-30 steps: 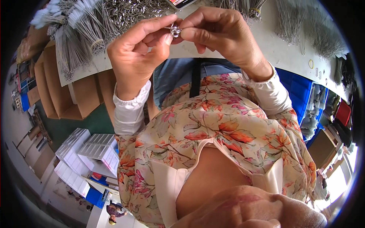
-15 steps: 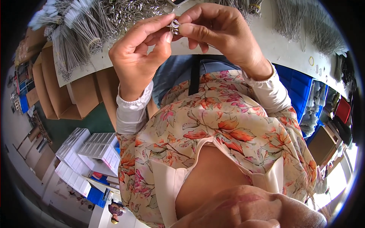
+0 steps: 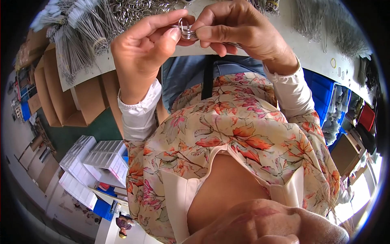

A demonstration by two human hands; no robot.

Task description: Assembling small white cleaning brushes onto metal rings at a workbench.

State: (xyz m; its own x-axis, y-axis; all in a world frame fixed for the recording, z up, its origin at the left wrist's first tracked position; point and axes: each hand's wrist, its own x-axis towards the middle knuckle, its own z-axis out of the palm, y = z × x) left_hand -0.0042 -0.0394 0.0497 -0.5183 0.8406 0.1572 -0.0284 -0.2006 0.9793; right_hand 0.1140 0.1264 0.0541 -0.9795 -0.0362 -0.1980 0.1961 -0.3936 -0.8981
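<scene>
- Over the near edge of a pale white table [image 3: 315, 59], we have two bare hands meeting at one little cluster of shiny silver metal rings [image 3: 188, 34], held up in the air between the fingertips, one rounded loop standing upright from it.
- On the left, we see the left hand [image 3: 140, 51] at work: thumb pressed against the cluster, index finger stretched just above the loop, the other fingers curled in behind; together they pinch the rings.
- Across from it, we find the right hand [image 3: 248, 36], thumb and index finger pinching at the cluster's other end, with thin grey metal wire [image 3: 235, 44] poking out past the thumb; how many strands sit in that grip, we cannot tell.
- Up beyond the left hand, we spot a heap of loose silver metal rings [image 3: 138, 12], and right beside it, fanned bundles of thin grey wire with whitish ends [image 3: 79, 42].
- Over to the right, we get more loose thin grey wires [image 3: 310, 24] spread along the table.
- Below the table's left end, we catch open brown cardboard boxes [image 3: 65, 97]; on the opposite side, a blue plastic bin [image 3: 319, 91].
</scene>
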